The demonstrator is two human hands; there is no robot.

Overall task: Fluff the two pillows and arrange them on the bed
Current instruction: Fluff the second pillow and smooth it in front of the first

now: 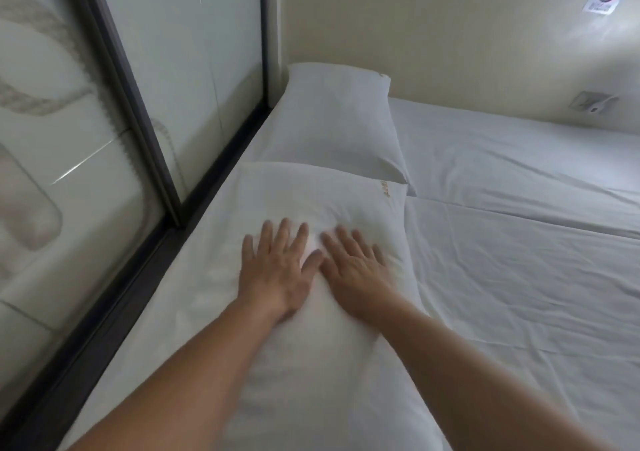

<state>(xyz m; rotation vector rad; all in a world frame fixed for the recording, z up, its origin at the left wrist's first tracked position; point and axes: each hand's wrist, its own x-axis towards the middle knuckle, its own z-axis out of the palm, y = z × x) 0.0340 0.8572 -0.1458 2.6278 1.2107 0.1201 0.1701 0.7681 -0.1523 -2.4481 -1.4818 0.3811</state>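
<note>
Two white pillows lie in a row along the left edge of the bed. The near pillow carries a small gold mark at its right corner. My left hand and my right hand rest flat on its middle, side by side, fingers spread, palms pressing down into the fabric. Neither hand grips anything. The far pillow lies beyond it in the corner against the wall, touching the near pillow's far end.
A dark-framed glass partition runs close along the bed's left side. A cream wall stands behind the bed with a no-smoking sign and a socket. White sheets cover the bed to the right.
</note>
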